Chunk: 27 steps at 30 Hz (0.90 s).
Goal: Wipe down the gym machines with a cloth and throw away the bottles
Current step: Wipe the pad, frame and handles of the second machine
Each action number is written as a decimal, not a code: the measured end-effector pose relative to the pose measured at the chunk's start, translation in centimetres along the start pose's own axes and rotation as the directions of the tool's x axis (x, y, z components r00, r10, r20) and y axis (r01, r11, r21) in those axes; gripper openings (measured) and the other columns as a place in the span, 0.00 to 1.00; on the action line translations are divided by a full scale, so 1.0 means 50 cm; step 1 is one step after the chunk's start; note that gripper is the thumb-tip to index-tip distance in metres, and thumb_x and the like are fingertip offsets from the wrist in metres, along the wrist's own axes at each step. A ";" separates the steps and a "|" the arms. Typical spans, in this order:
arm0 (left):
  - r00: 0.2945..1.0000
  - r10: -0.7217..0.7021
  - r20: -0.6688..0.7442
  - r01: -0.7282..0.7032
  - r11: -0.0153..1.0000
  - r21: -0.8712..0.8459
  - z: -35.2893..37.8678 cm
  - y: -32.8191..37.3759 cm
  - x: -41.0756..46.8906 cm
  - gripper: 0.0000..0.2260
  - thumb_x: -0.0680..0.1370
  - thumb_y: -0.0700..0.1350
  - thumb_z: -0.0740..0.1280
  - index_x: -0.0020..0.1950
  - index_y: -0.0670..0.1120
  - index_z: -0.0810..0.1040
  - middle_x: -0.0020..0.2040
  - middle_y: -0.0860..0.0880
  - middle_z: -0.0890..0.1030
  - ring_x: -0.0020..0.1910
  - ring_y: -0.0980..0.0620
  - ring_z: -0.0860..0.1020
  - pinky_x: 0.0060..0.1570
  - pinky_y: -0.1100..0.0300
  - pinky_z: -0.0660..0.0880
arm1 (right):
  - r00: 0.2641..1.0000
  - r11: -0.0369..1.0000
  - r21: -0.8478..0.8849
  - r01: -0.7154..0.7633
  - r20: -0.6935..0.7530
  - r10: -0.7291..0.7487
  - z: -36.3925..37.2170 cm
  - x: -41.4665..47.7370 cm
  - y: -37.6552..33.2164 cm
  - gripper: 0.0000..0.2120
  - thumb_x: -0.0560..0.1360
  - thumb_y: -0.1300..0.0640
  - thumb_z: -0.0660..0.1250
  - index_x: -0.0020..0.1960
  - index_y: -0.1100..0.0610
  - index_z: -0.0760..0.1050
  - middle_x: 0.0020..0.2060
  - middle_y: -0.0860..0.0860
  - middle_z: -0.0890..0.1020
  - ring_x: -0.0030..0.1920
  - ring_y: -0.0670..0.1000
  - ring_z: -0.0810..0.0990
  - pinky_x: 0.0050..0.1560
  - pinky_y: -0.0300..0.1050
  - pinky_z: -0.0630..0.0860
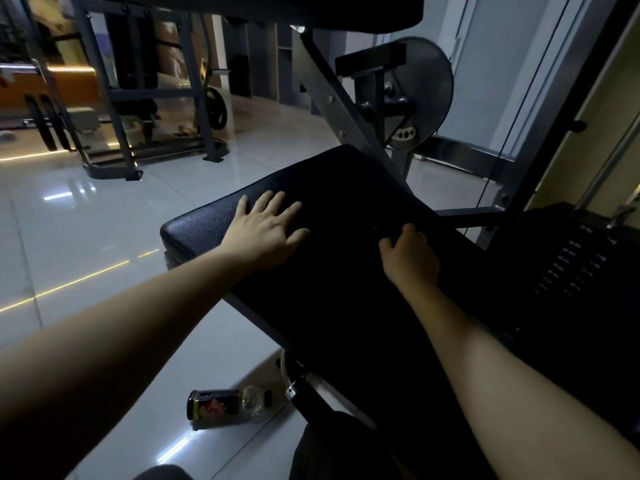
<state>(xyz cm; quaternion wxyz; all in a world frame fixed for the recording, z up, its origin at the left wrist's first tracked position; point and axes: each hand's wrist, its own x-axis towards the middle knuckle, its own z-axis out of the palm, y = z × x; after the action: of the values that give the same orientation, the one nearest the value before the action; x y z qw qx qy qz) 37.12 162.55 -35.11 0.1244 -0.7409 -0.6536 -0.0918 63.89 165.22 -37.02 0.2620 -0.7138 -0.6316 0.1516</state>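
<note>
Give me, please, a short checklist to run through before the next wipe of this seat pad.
1. Brace: left hand flat on the pad: ok.
2. Tool: cloth in the right hand: cannot tell; its fingers curl round something dark.
3. Surface: pad wiped clean: cannot tell, too dark.
4. Litter: bottle thrown away: not ok; it lies on its side on the floor.
</note>
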 end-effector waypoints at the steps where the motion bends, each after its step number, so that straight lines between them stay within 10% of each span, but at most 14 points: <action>1: 1.000 -0.004 -0.013 0.004 1.000 0.003 0.004 -0.002 -0.010 0.34 0.79 0.69 0.45 0.82 0.55 0.56 0.82 0.46 0.57 0.82 0.45 0.51 0.77 0.37 0.49 | 0.999 1.000 0.002 -0.025 -0.021 0.025 0.002 -0.003 -0.010 0.22 0.80 0.46 0.59 0.69 0.58 0.66 0.63 0.60 0.74 0.58 0.63 0.77 0.54 0.57 0.75; 9: 0.997 -0.020 -0.070 0.020 1.000 0.007 0.009 0.004 -0.012 0.37 0.76 0.69 0.42 0.82 0.54 0.58 0.82 0.46 0.58 0.81 0.46 0.52 0.78 0.37 0.49 | 0.796 0.797 -0.029 0.603 -0.054 -0.603 0.083 -0.330 -0.118 0.12 0.72 0.46 0.59 0.51 0.53 0.67 0.47 0.53 0.77 0.45 0.58 0.78 0.39 0.51 0.73; 18: 0.997 -0.017 -0.081 0.016 1.000 -0.008 0.008 0.002 -0.011 0.33 0.78 0.69 0.46 0.80 0.56 0.60 0.81 0.47 0.60 0.81 0.46 0.54 0.77 0.38 0.50 | 0.993 0.997 0.036 0.062 -0.104 -0.057 0.038 -0.056 -0.094 0.21 0.79 0.46 0.60 0.65 0.59 0.69 0.58 0.58 0.78 0.54 0.61 0.79 0.50 0.53 0.75; 24: 0.996 -0.014 -0.083 0.014 1.000 0.003 0.007 0.002 -0.013 0.36 0.76 0.69 0.42 0.80 0.55 0.60 0.81 0.46 0.60 0.81 0.45 0.54 0.77 0.37 0.51 | 0.876 0.881 -0.031 0.472 -0.098 -0.472 0.069 -0.347 -0.074 0.15 0.73 0.43 0.56 0.52 0.53 0.69 0.48 0.52 0.79 0.46 0.57 0.80 0.42 0.49 0.75; 27: 0.998 0.000 -0.064 0.000 1.000 0.006 0.006 0.000 -0.017 0.35 0.78 0.69 0.43 0.81 0.54 0.59 0.82 0.46 0.59 0.81 0.45 0.53 0.77 0.37 0.50 | 0.898 0.899 -0.106 0.426 -0.069 -0.434 0.059 -0.259 -0.043 0.17 0.75 0.44 0.59 0.56 0.54 0.71 0.52 0.55 0.80 0.52 0.60 0.80 0.46 0.51 0.74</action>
<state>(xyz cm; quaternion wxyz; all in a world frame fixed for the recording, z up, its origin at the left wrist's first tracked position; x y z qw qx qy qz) 36.98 161.87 -35.66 0.1474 -0.7371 -0.6497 -0.1134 58.47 153.18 -39.67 0.2856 -0.5737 -0.7671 0.0294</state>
